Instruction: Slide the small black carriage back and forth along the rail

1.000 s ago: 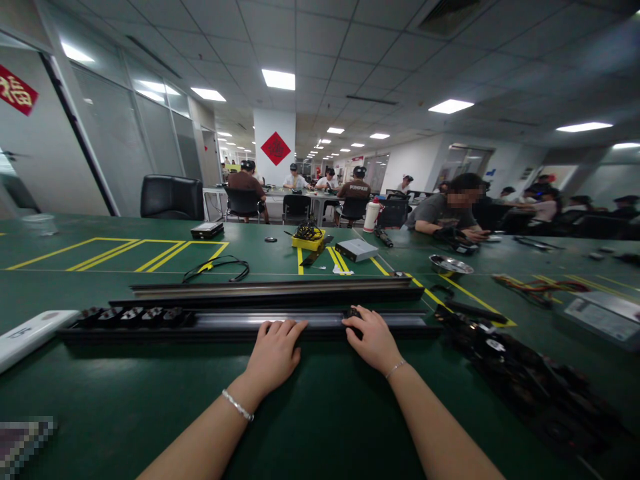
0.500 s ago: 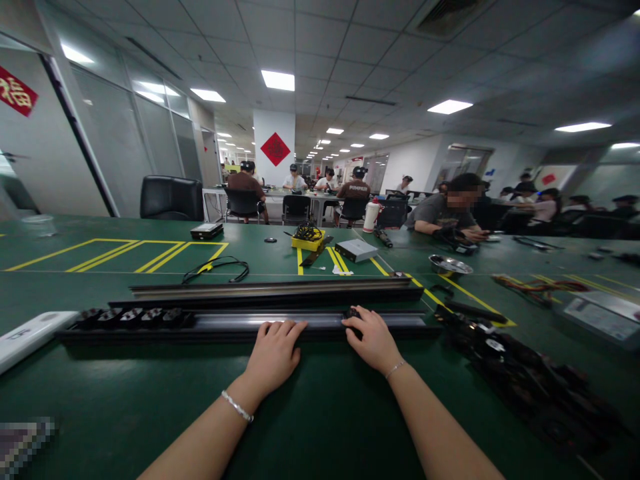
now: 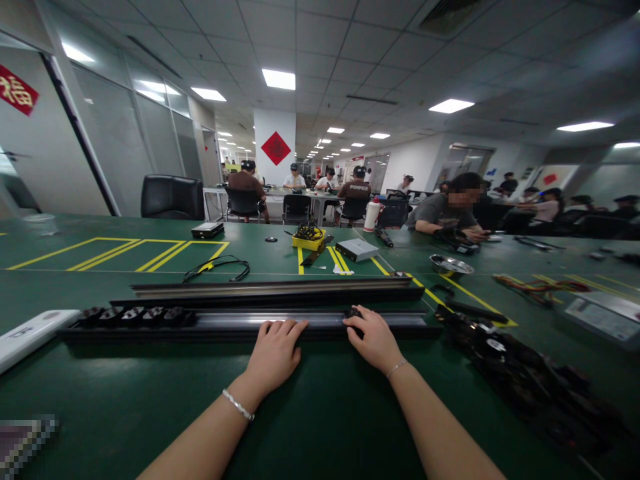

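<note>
A long black rail [image 3: 225, 335] with a shiny metallic channel lies across the table in front of me. Several black blocks [image 3: 134, 316], which look like socket modules, sit in a row at its left end. My left hand [image 3: 275, 347] grips the rail near its middle, fingers curled over the near edge and thumb in front. Further right, my right hand [image 3: 373, 337] pinches another small black block [image 3: 353, 313] at the channel; the fingers partly hide it. Behind lies a second, similar rail piece [image 3: 270, 288], which neither hand touches.
On the left is a white power-strip-like bar [image 3: 35, 337]. Dark jumbled parts [image 3: 530, 373] lie at the right, near a grey box [image 3: 605, 317] and a metal bowl [image 3: 450, 265]. Beyond are a cable [image 3: 240, 268], a yellow tray [image 3: 307, 240] and a seated person [image 3: 445, 213].
</note>
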### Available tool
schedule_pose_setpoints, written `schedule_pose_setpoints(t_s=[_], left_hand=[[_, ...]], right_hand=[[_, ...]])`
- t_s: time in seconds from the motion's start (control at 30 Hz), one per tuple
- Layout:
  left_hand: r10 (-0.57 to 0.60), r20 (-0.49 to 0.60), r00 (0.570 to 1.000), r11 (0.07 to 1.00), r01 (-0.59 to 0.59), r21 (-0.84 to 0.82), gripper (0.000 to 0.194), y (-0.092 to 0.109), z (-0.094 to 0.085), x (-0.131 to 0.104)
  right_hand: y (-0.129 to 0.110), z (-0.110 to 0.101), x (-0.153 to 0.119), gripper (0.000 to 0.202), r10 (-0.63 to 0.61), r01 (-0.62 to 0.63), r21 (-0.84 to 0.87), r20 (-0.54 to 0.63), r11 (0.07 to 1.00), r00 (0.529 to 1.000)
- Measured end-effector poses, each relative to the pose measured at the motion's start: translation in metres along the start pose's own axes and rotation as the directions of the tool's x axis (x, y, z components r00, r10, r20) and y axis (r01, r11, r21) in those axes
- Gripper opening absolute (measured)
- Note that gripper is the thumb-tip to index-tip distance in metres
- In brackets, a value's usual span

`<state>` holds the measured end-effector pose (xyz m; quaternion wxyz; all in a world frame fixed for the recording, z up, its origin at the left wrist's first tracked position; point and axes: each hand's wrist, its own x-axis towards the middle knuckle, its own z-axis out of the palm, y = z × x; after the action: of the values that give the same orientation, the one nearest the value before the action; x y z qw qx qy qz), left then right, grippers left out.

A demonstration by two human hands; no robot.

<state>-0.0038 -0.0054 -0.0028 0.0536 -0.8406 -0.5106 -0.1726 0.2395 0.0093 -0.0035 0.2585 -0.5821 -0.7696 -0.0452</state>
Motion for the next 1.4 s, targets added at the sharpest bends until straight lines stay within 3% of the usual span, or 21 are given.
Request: schedule_pose_setpoints(t_s=[1.1, 1.4], left_hand=[[0.009, -0.026, 1.0, 1.0, -0.009, -0.01, 0.051, -0.0015, 0.0019, 0.0], [0.014, -0.025, 1.0, 1.0, -0.014, 0.026, 0.051, -0.0014, 0.0041, 0.0]], right_hand=[[0.0002, -0.0033, -0.0001, 0.027, 0.001, 0.0, -0.021, 0.019, 1.0, 1.0], [0.0021, 0.0024, -0.0009, 0.025, -0.004, 0.004, -0.016, -0.037, 1.0, 0.999]])
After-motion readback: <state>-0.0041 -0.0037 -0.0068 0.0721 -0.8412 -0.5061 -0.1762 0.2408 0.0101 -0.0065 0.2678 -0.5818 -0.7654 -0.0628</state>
